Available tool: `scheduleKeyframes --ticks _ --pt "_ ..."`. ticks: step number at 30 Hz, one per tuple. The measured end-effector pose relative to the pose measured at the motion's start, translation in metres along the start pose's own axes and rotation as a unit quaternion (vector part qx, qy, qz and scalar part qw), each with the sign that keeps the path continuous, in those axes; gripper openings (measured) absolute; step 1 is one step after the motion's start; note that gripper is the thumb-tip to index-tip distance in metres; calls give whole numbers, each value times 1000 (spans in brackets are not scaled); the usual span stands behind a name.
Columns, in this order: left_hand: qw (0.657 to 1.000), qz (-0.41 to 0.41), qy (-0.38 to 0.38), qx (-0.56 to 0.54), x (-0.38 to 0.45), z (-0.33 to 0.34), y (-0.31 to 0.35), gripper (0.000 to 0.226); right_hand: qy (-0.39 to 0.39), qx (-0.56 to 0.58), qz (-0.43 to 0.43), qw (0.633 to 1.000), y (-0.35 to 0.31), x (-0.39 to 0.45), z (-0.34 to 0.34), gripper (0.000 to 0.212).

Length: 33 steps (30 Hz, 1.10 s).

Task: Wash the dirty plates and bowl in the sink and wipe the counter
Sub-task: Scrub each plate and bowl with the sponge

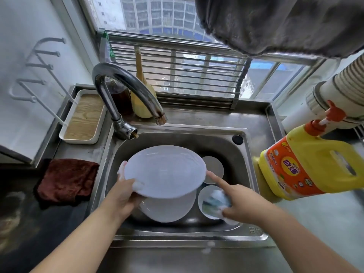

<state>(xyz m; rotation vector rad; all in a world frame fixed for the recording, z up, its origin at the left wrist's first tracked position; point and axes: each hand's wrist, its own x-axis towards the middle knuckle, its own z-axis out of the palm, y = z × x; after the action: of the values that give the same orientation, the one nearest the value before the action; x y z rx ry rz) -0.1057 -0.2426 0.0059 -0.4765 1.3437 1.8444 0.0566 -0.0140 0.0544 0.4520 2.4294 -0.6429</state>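
Note:
A large white plate [165, 171] is held over the steel sink [220, 140]. My left hand [126, 194] grips its left rim, soapy foam on the fingers. My right hand [240, 201] holds a foamy sponge [218, 200] in its curled fingers, and its straight index finger touches the plate's right rim. Beneath lie another white plate [169, 209], a white bowl [204, 205] at the right, and a small round dish [213, 168] behind it.
The curved tap [126, 83] arches over the sink's back left. A dark red cloth [67, 180] lies on the left counter, behind it a wood-lined tray [82, 119]. A yellow detergent bottle [307, 162] stands at the right. A grey cloth hangs overhead.

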Motion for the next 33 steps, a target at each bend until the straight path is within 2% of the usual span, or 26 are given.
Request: scheduleKeyframes --ticks 3,7,11,13,14,15,17,18,20,21,23,24,27,29,30,32,33 --pt "998 -23 -50 30 -10 9 3 74 73 24 -45 996 -13 12 14 86" --pt "993 -51 -75 78 -11 6 -1 48 174 98 -22 980 -21 17 9 50" --pt "984 -42 -60 164 -8 2 -8 41 207 111 1 972 -30 11 -11 36" --pt "966 -27 -55 250 -13 4 -11 26 217 114 17 969 -35 10 -22 28" --pt "939 -15 -66 338 -18 7 -11 25 228 93 23 969 -37 11 -27 26" --pt "895 3 -92 437 -22 8 -12 44 241 59 27 968 -38 13 -31 24" --pt "812 62 -158 558 -25 12 -24 79 259 -18 25 965 -43 17 -38 25" --pt "770 106 -176 604 -28 19 -30 85 262 -53 21 963 -46 19 -41 25" --pt "711 213 -174 647 -31 40 -40 75 263 -103 17 959 -52 24 -46 23" --pt "700 267 -163 642 -26 47 -45 63 261 -111 19 959 -54 25 -48 24" --pt "717 351 -125 589 -18 56 -45 34 260 -93 21 961 -56 27 -52 28" --pt "715 386 -111 573 -14 58 -43 23 262 -71 22 962 -55 27 -53 30" --pt "673 485 -67 554 -13 57 -31 9 255 16 14 967 -49 25 -51 32" --pt "689 490 -59 530 -15 57 -22 13 226 85 -7 970 -43 24 -47 45" --pt "722 468 -61 506 -16 57 -18 16 205 126 -21 970 -39 23 -44 58" --pt "826 367 -80 420 -17 57 -10 18 183 178 -30 966 -30 17 -43 79" --pt "871 313 -76 372 -19 58 -6 21 195 185 -26 963 -25 12 -43 82"
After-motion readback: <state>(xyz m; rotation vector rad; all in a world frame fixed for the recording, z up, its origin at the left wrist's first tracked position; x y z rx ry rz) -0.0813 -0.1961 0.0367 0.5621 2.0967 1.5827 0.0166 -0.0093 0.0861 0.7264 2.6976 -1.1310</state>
